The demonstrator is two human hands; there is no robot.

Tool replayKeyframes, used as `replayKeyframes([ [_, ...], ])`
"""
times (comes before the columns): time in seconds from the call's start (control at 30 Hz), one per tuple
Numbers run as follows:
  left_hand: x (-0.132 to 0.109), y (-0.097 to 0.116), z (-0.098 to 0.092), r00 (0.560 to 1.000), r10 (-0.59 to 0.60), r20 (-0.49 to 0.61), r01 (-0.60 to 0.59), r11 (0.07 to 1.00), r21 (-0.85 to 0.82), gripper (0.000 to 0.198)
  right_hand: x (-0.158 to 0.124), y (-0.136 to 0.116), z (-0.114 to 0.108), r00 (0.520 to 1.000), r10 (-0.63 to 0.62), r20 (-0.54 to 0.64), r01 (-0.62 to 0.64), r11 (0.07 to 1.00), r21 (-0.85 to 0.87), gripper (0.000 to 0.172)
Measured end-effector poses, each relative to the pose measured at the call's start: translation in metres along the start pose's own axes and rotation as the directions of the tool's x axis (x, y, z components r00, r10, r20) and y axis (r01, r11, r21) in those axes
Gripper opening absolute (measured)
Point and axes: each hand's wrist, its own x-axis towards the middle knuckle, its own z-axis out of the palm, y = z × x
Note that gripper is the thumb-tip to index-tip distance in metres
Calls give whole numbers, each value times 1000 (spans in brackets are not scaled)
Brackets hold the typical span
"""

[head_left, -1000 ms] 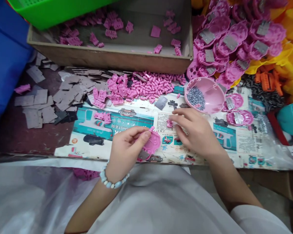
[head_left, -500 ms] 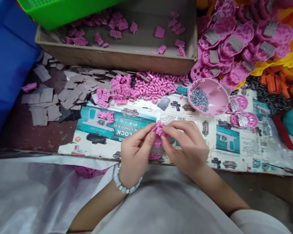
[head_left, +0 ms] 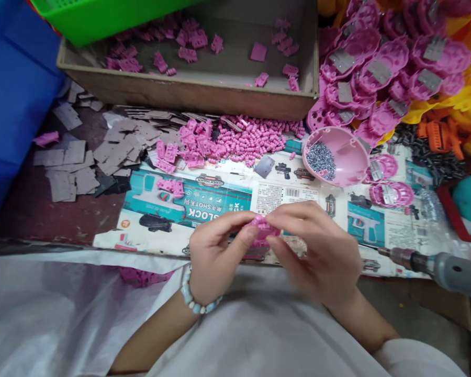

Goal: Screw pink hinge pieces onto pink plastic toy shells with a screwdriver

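A small pink plastic part point(head_left: 261, 230) is held between both hands near the front edge of the printed cardboard point(head_left: 235, 201). My left hand point(head_left: 220, 248), with a beaded bracelet at the wrist, pinches its left side between thumb and fingers. My right hand point(head_left: 317, 246) has its thumb and fingertips on the right side of the part; this hand is slightly blurred. Beyond the hands lie a heap of small pink pegs point(head_left: 251, 141) and some pink brackets point(head_left: 196, 139). A pink bowl-shaped shell point(head_left: 349, 157) with small silvery screws point(head_left: 320, 159) stands at their right.
A grey powered screwdriver point(head_left: 455, 269) points in from the right. Behind stands a cardboard box point(head_left: 188, 94) under a green basket point(head_left: 102, 21). Grey metal plates point(head_left: 118, 146) lie at left, pink shells point(head_left: 380, 68) are heaped at back right.
Both hands and the pink part have come slightly closer to the body, the right hand also shifting right. The screwdriver has come further into view from the right.
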Motion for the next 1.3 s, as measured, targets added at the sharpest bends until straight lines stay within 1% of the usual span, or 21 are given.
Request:
replayKeyframes([
  [0.07,-2,0,-3,992,116,49,-117,993,20,19,0,-3,-3,995,99,-6,-98,987,124,20],
  [0.1,-2,-1,-5,982,174,74,-176,984,18,21,0,-4,-4,992,124,3,-123,980,155,19],
  [0.2,0,-3,-9,945,305,117,-310,950,30,21,0,-4,-6,992,112,58,-120,978,170,16],
  [0.3,2,-3,-13,906,399,143,-413,906,94,17,0,-4,-7,990,99,101,-117,972,202,15],
  [0.37,3,-2,-16,884,435,171,-455,884,109,14,0,-5,-8,986,110,129,-138,962,234,14],
  [0.43,3,0,-18,875,442,196,-467,878,107,13,-1,-6,-10,980,126,155,-164,950,264,14],
  [0.53,4,2,-20,874,430,227,-460,882,102,12,-1,-7,-14,975,134,178,-185,933,309,12],
  [0.63,5,5,-19,870,397,293,-445,887,120,12,-3,-7,-16,974,135,183,-188,931,313,11],
  [0.7,6,8,-16,875,357,328,-426,889,170,11,-4,-6,-16,975,131,179,-182,935,305,12],
  [0.77,8,11,-13,883,337,326,-419,879,226,15,-6,-5,-15,976,133,173,-180,938,296,14],
  [0.83,9,13,-11,881,346,323,-433,864,255,19,-7,-4,-14,977,133,169,-179,939,295,14],
  [0.97,14,13,-11,851,386,357,-481,846,230,22,-8,-2,-14,969,148,199,-208,921,330,16],
  [1.03,16,12,-12,842,393,370,-490,843,222,24,-8,-3,-14,966,165,199,-226,912,343,13],
  [1.17,14,13,-10,862,375,342,-465,853,235,23,-8,-5,-13,975,148,168,-196,928,318,6],
  [1.3,11,14,-11,875,373,309,-440,879,184,24,-7,-8,-12,980,110,164,-148,959,244,9],
])
